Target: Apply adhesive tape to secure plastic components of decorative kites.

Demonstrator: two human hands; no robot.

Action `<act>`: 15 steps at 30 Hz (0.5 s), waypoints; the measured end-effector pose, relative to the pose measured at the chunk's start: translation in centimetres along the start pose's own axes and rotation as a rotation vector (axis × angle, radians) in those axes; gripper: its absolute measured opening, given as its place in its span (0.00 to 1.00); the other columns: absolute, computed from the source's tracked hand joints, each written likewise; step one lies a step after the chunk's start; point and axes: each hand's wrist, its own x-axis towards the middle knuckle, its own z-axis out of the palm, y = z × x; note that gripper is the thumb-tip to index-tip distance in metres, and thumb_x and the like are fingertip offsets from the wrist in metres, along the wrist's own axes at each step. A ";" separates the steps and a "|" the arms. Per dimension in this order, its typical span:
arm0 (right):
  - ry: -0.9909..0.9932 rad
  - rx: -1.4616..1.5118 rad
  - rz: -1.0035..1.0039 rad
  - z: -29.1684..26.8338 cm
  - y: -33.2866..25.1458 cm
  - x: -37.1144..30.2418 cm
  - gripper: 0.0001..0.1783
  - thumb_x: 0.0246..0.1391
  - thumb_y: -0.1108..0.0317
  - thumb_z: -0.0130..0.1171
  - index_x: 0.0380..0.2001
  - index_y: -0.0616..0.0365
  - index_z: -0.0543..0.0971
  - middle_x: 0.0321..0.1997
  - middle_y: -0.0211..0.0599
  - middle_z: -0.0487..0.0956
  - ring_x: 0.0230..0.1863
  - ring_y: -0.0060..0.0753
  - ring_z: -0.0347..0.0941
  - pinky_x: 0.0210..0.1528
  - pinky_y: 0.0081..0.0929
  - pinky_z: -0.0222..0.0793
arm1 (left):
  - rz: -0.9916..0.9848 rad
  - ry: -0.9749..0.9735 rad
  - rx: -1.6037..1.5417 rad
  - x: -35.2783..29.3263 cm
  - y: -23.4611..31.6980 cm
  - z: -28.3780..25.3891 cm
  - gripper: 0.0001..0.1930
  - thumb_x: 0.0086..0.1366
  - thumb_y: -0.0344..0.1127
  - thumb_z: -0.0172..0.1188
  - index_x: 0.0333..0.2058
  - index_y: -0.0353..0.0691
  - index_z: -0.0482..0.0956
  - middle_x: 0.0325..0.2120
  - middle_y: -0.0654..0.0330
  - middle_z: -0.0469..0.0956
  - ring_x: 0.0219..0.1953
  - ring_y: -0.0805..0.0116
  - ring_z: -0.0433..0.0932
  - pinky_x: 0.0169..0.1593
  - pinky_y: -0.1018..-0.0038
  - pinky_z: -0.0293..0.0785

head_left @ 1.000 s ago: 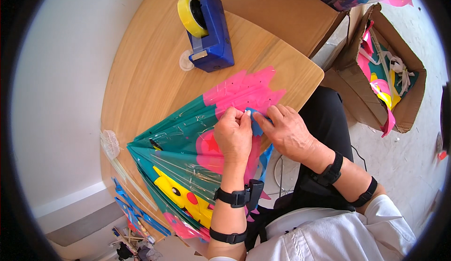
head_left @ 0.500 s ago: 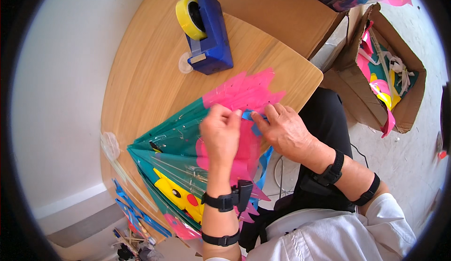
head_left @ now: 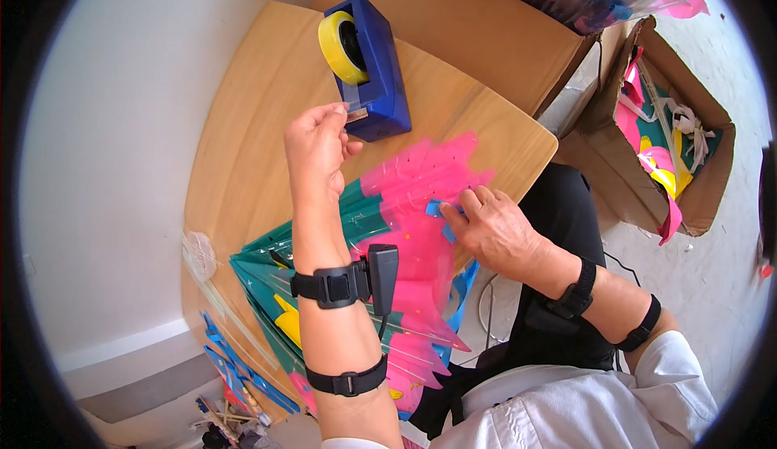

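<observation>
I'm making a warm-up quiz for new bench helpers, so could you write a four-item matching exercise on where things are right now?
1. Left hand
2. Right hand
3. Tape roll
4. Open cardboard box

A. Mounted in the blue dispenser
B. At a blue strip over pink plastic
C. Beside the dispenser's cutting edge
D. Holding pink and yellow pieces

Pairs: 1-C, 2-B, 3-A, 4-D

Left grip (head_left: 317, 146) pinches beside the front end of the tape dispenser (head_left: 388, 85); right grip (head_left: 495, 226), fingers curled, is nearer the body.
</observation>
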 end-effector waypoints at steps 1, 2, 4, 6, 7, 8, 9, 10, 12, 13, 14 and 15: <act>0.007 -0.006 0.000 0.0 0.1 -0.1 0.23 0.45 0.71 0.57 0.48 0.64 0.75 0.32 0.41 0.68 0.36 0.40 0.70 0.40 0.34 0.69 | 0.000 -0.011 -0.021 0.3 0.1 0.3 0.09 0.62 0.29 0.58 0.39 0.30 0.76 0.24 0.63 0.72 0.24 0.77 0.69 0.34 0.69 0.77; 0.011 -0.002 -0.002 0.0 0.0 0.0 0.23 0.45 0.71 0.57 0.48 0.64 0.75 0.32 0.41 0.68 0.36 0.40 0.70 0.40 0.34 0.69 | -0.001 -0.016 -0.041 0.6 0.2 0.3 0.08 0.61 0.28 0.59 0.37 0.30 0.76 0.23 0.63 0.72 0.24 0.77 0.69 0.35 0.67 0.78; 0.022 0.006 -0.005 -0.1 -0.2 0.0 0.23 0.45 0.71 0.57 0.48 0.64 0.74 0.32 0.41 0.68 0.36 0.40 0.70 0.40 0.34 0.69 | 0.007 -0.009 -0.122 0.7 0.2 0.3 0.05 0.60 0.26 0.58 0.34 0.30 0.76 0.22 0.62 0.71 0.23 0.76 0.69 0.35 0.66 0.80; 0.016 0.024 -0.006 0.0 -0.2 0.1 0.23 0.45 0.71 0.57 0.48 0.64 0.74 0.32 0.41 0.68 0.36 0.40 0.70 0.40 0.33 0.69 | 0.023 0.008 -0.249 0.8 0.0 0.5 0.03 0.59 0.24 0.57 0.30 0.29 0.76 0.21 0.61 0.71 0.21 0.76 0.68 0.33 0.68 0.81; 0.014 0.033 -0.008 0.0 -0.3 0.2 0.23 0.45 0.71 0.57 0.48 0.64 0.74 0.32 0.41 0.68 0.36 0.40 0.70 0.39 0.33 0.69 | 0.048 -0.009 -0.307 0.8 -0.3 0.1 0.02 0.59 0.24 0.57 0.29 0.30 0.75 0.22 0.60 0.71 0.22 0.74 0.68 0.36 0.63 0.80; 0.012 0.026 -0.007 0.0 -0.2 0.1 0.23 0.45 0.71 0.57 0.48 0.64 0.74 0.32 0.41 0.68 0.36 0.40 0.70 0.39 0.33 0.69 | 0.067 -0.034 -0.368 1.0 -1.2 -0.1 0.02 0.59 0.24 0.57 0.29 0.32 0.75 0.22 0.59 0.71 0.23 0.73 0.69 0.40 0.59 0.79; 0.009 0.019 -0.006 0.1 0.0 0.0 0.23 0.45 0.71 0.57 0.48 0.64 0.74 0.32 0.41 0.68 0.36 0.40 0.70 0.39 0.33 0.69 | 0.086 -0.058 -0.429 1.0 -2.0 -0.3 0.01 0.59 0.23 0.57 0.28 0.33 0.74 0.22 0.59 0.71 0.23 0.71 0.69 0.43 0.54 0.79; 0.007 0.011 -0.007 0.1 0.1 -0.1 0.23 0.45 0.71 0.57 0.48 0.64 0.74 0.32 0.41 0.68 0.36 0.40 0.70 0.39 0.33 0.69 | 0.103 -0.080 -0.500 1.0 -2.9 -0.4 0.02 0.58 0.23 0.57 0.28 0.34 0.74 0.22 0.59 0.71 0.24 0.71 0.69 0.44 0.53 0.78; 0.073 -0.022 -0.039 0.0 0.2 0.0 0.16 0.47 0.69 0.56 0.40 0.66 0.76 0.29 0.39 0.70 0.35 0.37 0.70 0.35 0.32 0.69 | 0.143 -0.114 -0.638 0.4 -3.5 -0.4 0.02 0.58 0.23 0.57 0.27 0.35 0.73 0.22 0.60 0.70 0.25 0.69 0.69 0.46 0.53 0.77; 0.105 -0.039 -0.055 -0.1 0.2 0.0 0.14 0.48 0.69 0.56 0.37 0.68 0.77 0.28 0.38 0.71 0.34 0.36 0.71 0.33 0.31 0.69 | 0.099 -0.080 -0.660 0.2 -3.8 -0.1 0.02 0.58 0.23 0.56 0.27 0.35 0.73 0.21 0.60 0.70 0.25 0.69 0.69 0.44 0.55 0.77; 0.093 -0.032 -0.051 -0.2 0.2 0.1 0.14 0.48 0.69 0.56 0.37 0.68 0.77 0.28 0.38 0.71 0.34 0.36 0.71 0.33 0.31 0.69 | 0.058 -0.046 -0.681 -0.3 -3.6 0.5 0.02 0.58 0.23 0.56 0.27 0.36 0.73 0.21 0.60 0.69 0.25 0.69 0.69 0.42 0.57 0.76; 0.081 -0.025 -0.047 -0.2 0.3 0.1 0.15 0.48 0.69 0.56 0.37 0.68 0.77 0.28 0.38 0.71 0.34 0.36 0.71 0.33 0.31 0.69 | 0.015 -0.012 -0.702 -0.7 -3.5 0.8 0.02 0.58 0.23 0.55 0.27 0.36 0.73 0.21 0.61 0.69 0.25 0.68 0.68 0.41 0.59 0.76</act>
